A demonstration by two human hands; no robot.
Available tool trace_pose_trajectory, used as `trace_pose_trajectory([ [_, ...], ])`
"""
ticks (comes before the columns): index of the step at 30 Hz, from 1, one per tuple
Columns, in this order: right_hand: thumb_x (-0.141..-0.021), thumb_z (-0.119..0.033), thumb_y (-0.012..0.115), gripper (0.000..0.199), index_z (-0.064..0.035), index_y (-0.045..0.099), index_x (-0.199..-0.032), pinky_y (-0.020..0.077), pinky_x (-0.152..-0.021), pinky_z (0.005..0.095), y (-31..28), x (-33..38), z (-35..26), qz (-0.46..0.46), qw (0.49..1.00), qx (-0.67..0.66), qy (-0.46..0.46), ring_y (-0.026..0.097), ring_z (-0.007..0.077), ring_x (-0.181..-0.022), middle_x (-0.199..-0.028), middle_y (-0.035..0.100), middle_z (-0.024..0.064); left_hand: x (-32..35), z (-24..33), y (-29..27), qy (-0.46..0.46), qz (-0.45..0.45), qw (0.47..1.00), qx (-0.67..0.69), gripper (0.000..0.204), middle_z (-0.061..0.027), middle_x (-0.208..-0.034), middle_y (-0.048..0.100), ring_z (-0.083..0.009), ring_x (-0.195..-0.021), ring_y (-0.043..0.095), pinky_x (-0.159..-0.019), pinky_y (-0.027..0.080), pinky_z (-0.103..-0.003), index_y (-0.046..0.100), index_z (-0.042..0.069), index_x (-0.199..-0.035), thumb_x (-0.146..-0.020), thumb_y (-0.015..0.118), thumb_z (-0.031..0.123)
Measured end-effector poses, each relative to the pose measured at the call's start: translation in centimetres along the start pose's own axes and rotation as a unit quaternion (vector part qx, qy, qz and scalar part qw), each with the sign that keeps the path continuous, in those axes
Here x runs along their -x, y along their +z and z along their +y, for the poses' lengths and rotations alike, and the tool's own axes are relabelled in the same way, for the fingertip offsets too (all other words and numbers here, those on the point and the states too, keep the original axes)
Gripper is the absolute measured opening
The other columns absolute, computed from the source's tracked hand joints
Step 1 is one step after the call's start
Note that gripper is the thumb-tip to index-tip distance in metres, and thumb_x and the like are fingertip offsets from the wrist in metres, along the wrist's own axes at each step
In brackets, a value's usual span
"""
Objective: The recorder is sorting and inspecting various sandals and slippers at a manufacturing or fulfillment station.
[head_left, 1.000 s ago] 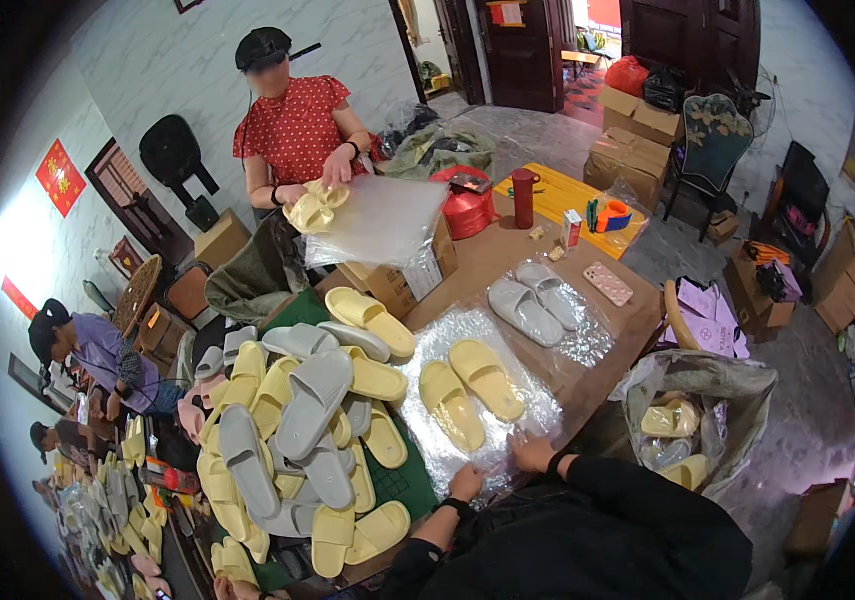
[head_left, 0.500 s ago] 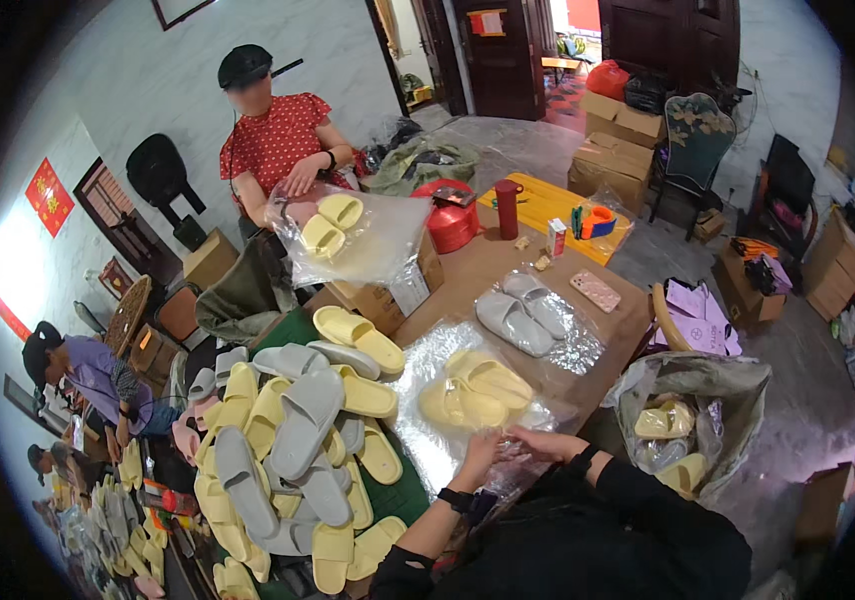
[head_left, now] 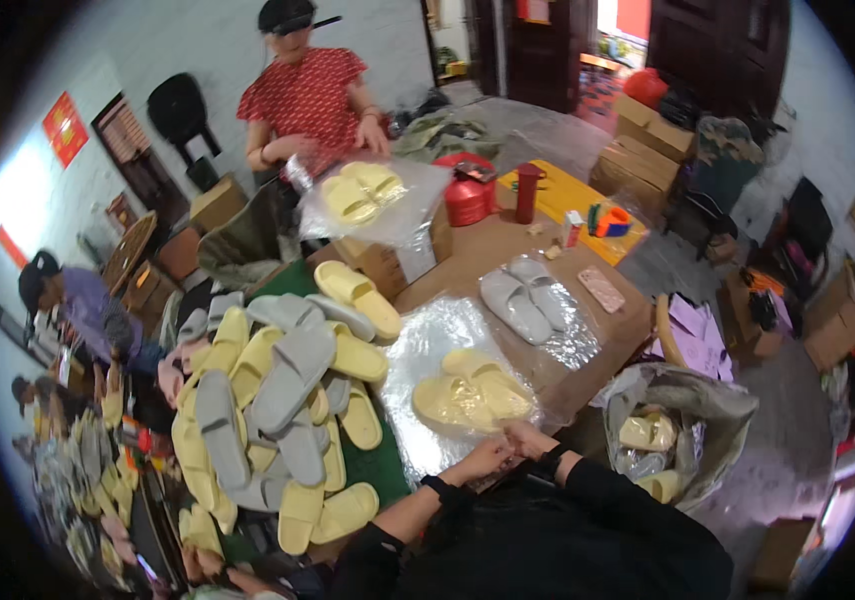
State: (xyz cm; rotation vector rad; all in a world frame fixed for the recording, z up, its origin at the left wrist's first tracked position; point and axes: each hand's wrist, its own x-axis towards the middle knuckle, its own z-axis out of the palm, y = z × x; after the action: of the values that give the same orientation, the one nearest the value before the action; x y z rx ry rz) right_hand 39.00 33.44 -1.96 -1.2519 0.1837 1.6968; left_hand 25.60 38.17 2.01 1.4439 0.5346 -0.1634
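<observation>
A pair of yellow slippers [head_left: 475,392] lies inside a transparent plastic bag on a stack of shiny plastic bags [head_left: 433,345] in front of me. At the bag's near edge, my left hand [head_left: 488,458] is closed with its fingertips pinching the plastic. Close beside it, my right hand [head_left: 528,438] also has its fingers pressed together on the same edge. Beyond, on the brown table [head_left: 438,288], a pair of grey slippers [head_left: 525,300] rests in another transparent bag. To the left is a heaped pile of loose grey and yellow slippers [head_left: 293,385].
A sack [head_left: 728,425] holding bagged slippers stands at the right. Across the table, a person in a red top [head_left: 306,100] stands behind bagged yellow slippers [head_left: 363,190]. A red bottle [head_left: 528,192] and a phone [head_left: 602,289] sit on the table. Other people's hands show at lower left.
My hands have gone from fingers spread over the bag's near edge to closed on it. The person opposite has straightened up and drawn back from the bagged slippers. The view has shifted slightly.
</observation>
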Motion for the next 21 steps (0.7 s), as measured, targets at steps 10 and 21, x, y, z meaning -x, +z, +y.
trace_pose_trajectory([
  [10,-0.085,-0.013,0.05,0.024,0.0033,0.055,-0.103,0.0429,-0.056,0.0286,-4.7,-4.5,-7.8,0.106,0.844,0.441,-0.286,0.049,0.0133,-0.066,-0.082,0.057,0.006,3.1,1.5,-1.1,0.056,0.015,0.998,0.009,0.032,-0.0026,-0.082,0.054,-0.0107,-0.073,0.052,-0.065,0.044,-0.025,0.051,0.003,-0.1,-0.093,0.043,0.033],
  [21,-0.09,-0.022,0.045,0.035,-0.0002,0.048,-0.117,0.0422,-0.081,0.0294,-2.0,-1.8,-23.2,-0.015,0.904,0.224,-0.364,0.05,0.0187,-0.092,-0.107,0.054,0.0073,7.0,-1.7,-3.1,0.063,0.264,0.96,0.073,0.028,-0.0092,-0.088,0.057,-0.0161,-0.074,0.057,-0.064,0.046,-0.03,0.051,0.001,-0.102,-0.091,0.046,0.027],
])
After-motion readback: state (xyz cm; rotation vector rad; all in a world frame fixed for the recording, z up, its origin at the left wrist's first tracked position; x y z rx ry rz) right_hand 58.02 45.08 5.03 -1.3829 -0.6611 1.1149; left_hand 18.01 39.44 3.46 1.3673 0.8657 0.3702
